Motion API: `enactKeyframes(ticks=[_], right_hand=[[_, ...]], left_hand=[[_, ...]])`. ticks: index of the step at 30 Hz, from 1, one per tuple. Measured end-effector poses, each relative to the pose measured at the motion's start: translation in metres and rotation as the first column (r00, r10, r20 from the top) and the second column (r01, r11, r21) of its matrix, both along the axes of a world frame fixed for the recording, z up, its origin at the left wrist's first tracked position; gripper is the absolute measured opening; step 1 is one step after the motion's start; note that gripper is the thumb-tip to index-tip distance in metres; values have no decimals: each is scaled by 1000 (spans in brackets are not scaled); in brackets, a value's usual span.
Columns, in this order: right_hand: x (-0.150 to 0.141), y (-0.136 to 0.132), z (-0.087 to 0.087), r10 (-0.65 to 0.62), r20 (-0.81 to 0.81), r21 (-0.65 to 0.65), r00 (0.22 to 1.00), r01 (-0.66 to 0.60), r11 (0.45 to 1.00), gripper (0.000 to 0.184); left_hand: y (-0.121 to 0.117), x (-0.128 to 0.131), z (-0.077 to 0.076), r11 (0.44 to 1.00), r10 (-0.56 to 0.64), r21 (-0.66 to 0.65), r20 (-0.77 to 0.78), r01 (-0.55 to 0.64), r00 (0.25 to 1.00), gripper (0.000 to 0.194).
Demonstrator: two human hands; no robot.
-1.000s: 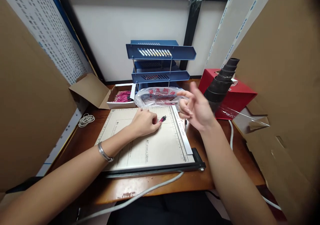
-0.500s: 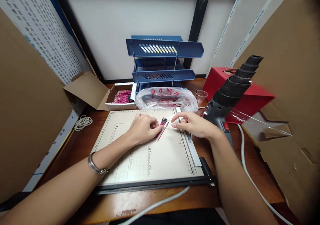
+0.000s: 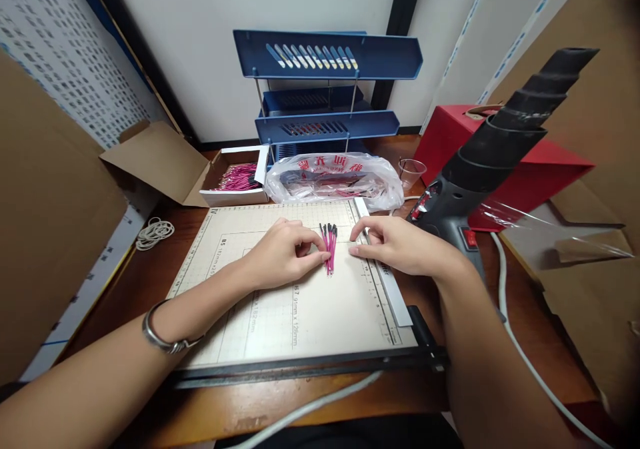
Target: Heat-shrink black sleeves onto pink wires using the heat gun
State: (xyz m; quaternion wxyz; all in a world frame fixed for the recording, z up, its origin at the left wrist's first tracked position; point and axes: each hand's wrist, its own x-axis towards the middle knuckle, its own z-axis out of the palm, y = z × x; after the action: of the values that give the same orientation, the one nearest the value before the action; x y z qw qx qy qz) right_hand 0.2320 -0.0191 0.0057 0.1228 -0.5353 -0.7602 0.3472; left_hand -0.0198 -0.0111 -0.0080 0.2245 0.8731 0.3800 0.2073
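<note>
A small bunch of pink wires with black ends (image 3: pixel 331 246) lies fanned on the cream cutting board of a paper cutter (image 3: pixel 330 316). My left hand (image 3: pixel 286 254) rests on the board, its thumb and index finger pinched at the bunch's left side. How many wires those fingertips hold is hidden. Just to the right, my right hand (image 3: pixel 400 244) hovers over the cutter's white edge strip (image 3: pixel 397 302). Its thumb and index finger are apart with nothing between them, and the other fingers curl inward.
Behind the board stand an open carton (image 3: pixel 235 199) of pink wires, a clear plastic bag (image 3: pixel 335 192) and blue tiered trays (image 3: pixel 327 129). A heat gun (image 3: pixel 463 169) stands at right before a red box (image 3: pixel 545 162). A coiled white cord (image 3: pixel 155 233) lies at left.
The wire bunch has turned more upright and spread, and the single wire apart on its right now lies with the others. My view has shifted slightly; both hands stay near the bunch.
</note>
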Motion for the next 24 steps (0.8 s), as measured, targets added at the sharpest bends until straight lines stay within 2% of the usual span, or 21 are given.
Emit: enactKeyframes(ticks=[3,8,17,24], right_hand=[[-4,-6,5,-22,77,26,997,21,999,32],[-17,-20,14,-61,187,102,980,42,994,29],[-23,-22,13,-41,86,215,995,21,976,24],[-16,-33,27,-82,81,253,993,59,966,25]], left_hand=[[0,1,0,999,-29,34,-13,29,1000,17],[0,0,-2,998,22,52,-28,-21,999,19],[0,0,-3,998,21,52,-34,-20,999,18],[0,1,-2,999,27,41,-38,-25,999,18]])
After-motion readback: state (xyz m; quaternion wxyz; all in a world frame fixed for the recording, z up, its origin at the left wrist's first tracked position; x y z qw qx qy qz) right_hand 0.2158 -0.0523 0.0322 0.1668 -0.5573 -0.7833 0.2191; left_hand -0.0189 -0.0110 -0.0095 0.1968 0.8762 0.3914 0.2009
